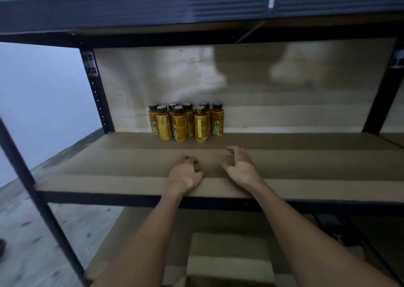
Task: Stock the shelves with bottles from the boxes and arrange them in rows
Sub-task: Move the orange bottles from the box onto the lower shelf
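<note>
Eight orange black-capped plastic bottles are grouped at the brown board shelf's rear; before them, left hand curled empty, right hand spread empty.

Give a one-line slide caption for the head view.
Both empty hands, left and right, over shelf before bottles.

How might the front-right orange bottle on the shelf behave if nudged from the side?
The front-right bottle looks tall and narrow, so it may tip rather than slide. Its round body suggests it would roll if it fell. Close neighbours could get knocked too.
</note>
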